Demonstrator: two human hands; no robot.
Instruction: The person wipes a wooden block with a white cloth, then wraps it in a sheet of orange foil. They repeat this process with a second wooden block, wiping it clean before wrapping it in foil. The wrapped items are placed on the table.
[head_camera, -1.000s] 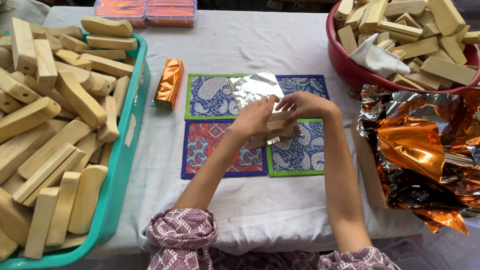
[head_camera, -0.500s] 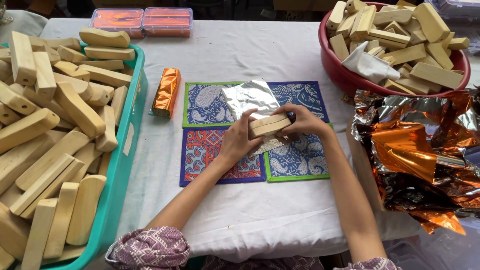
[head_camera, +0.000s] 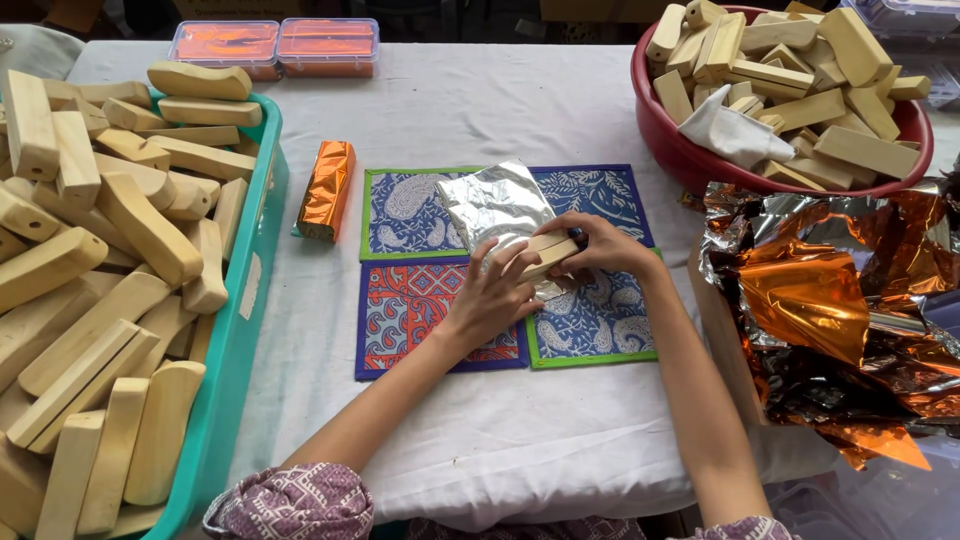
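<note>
A pale wooden block (head_camera: 548, 250) lies on a silver foil sheet (head_camera: 492, 203) over the patterned cloth mats (head_camera: 420, 310) at the table's middle. My left hand (head_camera: 492, 292) presses the block's near side, with foil curling up over the fingers. My right hand (head_camera: 600, 248) grips the block's right end. A block wrapped in orange foil (head_camera: 326, 190) lies to the left of the mats.
A teal tray (head_camera: 243, 330) heaped with wooden blocks fills the left side. A red tub (head_camera: 690, 150) of blocks with a white cloth (head_camera: 733, 132) stands at back right. Crumpled orange and silver foil sheets (head_camera: 830, 300) lie at right. Two lidded clear boxes (head_camera: 275, 45) sit at the back.
The block was lifted between both hands, then lowered onto the silver foil. The foil's far part now folds up and over toward the block.
</note>
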